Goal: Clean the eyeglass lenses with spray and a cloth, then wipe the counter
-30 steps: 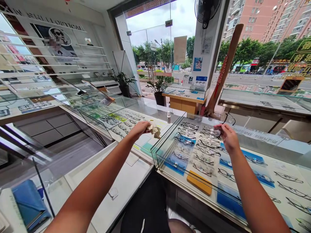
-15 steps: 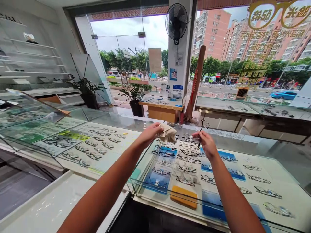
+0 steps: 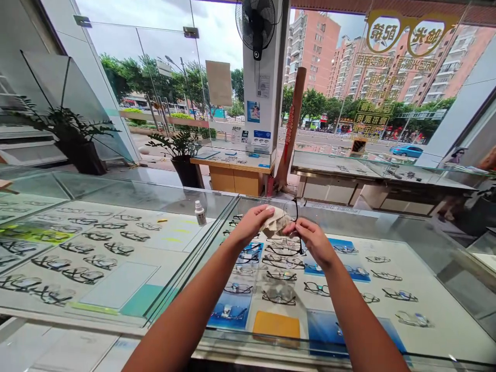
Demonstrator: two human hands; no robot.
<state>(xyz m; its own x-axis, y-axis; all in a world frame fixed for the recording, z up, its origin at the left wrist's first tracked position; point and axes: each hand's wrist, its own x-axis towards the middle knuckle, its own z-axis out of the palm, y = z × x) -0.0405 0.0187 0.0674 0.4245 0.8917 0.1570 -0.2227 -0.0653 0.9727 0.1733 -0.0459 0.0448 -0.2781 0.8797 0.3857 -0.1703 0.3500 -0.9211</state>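
Observation:
Above the glass display case, my left hand [image 3: 253, 223] is closed on a crumpled beige cloth [image 3: 276, 221]. My right hand [image 3: 313, 238] pinches a pair of dark-framed eyeglasses [image 3: 297, 211], held on end with one rim up and a dark part hanging below the fingers. The cloth is right beside the glasses; whether it touches a lens I cannot tell. Under the hands, inside the case, lie rows of eyeglasses [image 3: 279, 276] on white and blue backing. An orange-yellow case [image 3: 276, 325] lies near the front.
A small white bottle [image 3: 200, 213] stands on the left display case [image 3: 116, 281], which holds more glasses. Behind are potted plants [image 3: 186, 155], a wooden cabinet [image 3: 234, 180], a wooden post [image 3: 291, 129], a wall fan [image 3: 256, 26] and another glass counter [image 3: 329, 161].
My hands have come closer together, bringing the eyeglasses up beside the cloth. The camera view has turned to the right, and the white bottle now shows fully.

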